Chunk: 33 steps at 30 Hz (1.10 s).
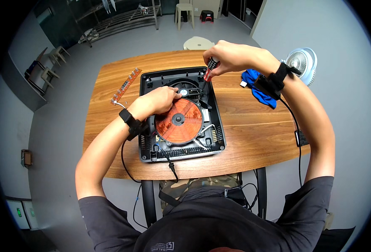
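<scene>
Opened appliance and screwdriver suggest a workshop.

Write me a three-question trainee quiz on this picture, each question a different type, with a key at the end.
1. Multiple choice: what does the right hand hold?
A) pliers
B) a screwdriver
C) a brush

2. True or false: the orange circuit strip lies to the left of the opened black housing.

3. Fill in: the ____ hand reaches over the upper-left edge of the copper-coloured coil.

Key:
1. B, gripped by its handle.
2. True; the strip lies on the wooden table.
3. Left; the left hand has its fingertips near the coil's upper edge.
</scene>
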Tool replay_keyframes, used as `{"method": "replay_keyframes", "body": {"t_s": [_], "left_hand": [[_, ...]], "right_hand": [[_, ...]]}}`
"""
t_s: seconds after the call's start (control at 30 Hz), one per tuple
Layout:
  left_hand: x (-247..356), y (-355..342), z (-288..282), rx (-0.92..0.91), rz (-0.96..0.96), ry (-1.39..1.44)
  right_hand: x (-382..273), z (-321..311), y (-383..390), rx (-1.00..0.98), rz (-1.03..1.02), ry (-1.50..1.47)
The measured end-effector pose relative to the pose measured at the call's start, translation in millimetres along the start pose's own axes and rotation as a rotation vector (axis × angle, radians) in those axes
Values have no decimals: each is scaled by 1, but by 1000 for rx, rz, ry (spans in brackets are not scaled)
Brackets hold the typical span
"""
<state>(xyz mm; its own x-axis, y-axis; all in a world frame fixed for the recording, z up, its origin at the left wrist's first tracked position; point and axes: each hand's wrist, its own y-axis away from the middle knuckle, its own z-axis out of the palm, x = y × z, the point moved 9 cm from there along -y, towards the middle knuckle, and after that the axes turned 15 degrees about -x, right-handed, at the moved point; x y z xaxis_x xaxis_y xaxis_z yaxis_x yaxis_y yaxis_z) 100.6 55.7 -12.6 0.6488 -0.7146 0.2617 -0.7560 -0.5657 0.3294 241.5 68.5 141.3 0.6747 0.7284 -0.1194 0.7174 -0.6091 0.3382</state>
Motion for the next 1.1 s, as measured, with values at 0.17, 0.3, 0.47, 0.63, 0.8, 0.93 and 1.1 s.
{"method": "replay_keyframes", "body": {"t_s": [0.17, 0.3, 0.47, 0.63, 0.8, 0.93, 1.1], "left_hand": [[1, 1, 0, -23, -21, 14], [-2, -1, 1, -28, -22, 37], [5, 4, -5, -62, -46, 29], [4, 3, -4, -100, -64, 42], [5, 1, -5, -132, -100, 26], [7, 1, -3, -137, -95, 22], [5, 2, -2, -104, -59, -25]], "right_hand": [[-3, 0, -16, -148, 212, -13], [4, -3, -19, -211, 392, 31], [14, -16, -15, 49, 408, 69], [8, -8, -6, 16, 229, 46], [2, 3, -5, 10, 176, -2], [-4, 1, -8, 21, 214, 51], [-5, -5, -12, 80, 301, 145]]}}
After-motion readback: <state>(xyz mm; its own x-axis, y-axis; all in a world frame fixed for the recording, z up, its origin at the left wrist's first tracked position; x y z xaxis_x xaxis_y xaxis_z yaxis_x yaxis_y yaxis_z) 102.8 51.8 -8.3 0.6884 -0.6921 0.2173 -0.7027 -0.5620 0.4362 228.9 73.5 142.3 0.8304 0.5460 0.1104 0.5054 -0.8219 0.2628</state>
